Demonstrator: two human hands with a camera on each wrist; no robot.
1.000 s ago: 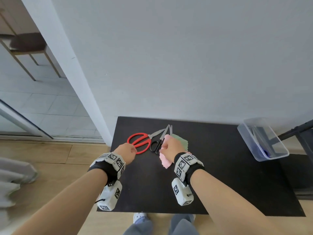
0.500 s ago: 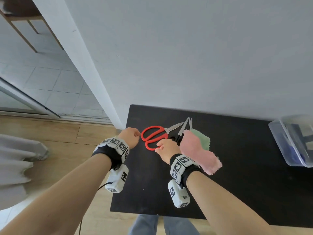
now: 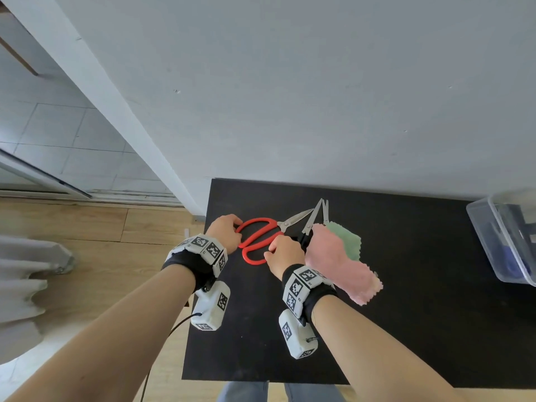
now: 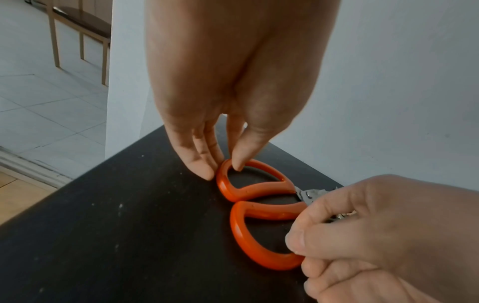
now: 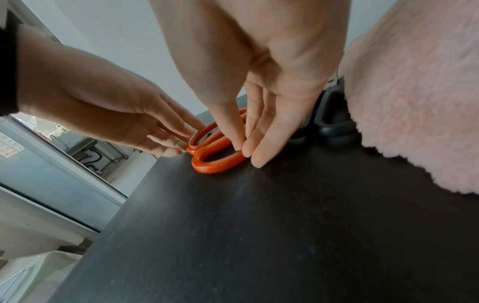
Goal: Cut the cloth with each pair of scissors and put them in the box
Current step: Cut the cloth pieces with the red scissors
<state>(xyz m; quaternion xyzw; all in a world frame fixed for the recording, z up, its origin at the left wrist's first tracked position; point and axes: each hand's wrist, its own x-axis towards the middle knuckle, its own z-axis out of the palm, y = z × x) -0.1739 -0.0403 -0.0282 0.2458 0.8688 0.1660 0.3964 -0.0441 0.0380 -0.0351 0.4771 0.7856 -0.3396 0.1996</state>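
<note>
Head view, item one: red-handled scissors [image 3: 262,239], lying flat on the black bench [image 3: 420,285], blades shut and pointing toward the wall. All places below are given relative to these scissors.

Left hand [image 3: 224,232]: at the far handle loop. Left wrist view shows its fingers [image 4: 204,164] nearly straight, tips down on the bench against the outside of the loop, thumb tip on the loop's rim; a light pinch on the rim.

Right hand [image 3: 282,256]: at the near handle loop. Right wrist view shows its fingers [image 5: 269,141] extended downward, thumb and forefinger pinching the loop's outer curve, the other fingertips on the bench just beside it.

Black-handled scissors [image 3: 313,220]: just beside the red pair on the right, blades slightly parted, touching its blade area.

Pink cloth [image 3: 339,264]: right of the scissors, beside the right hand, partly over a green cloth [image 3: 346,237].

Clear plastic box [image 3: 504,239]: well apart to the right, at the bench edge; dark contents, not identifiable.
</note>
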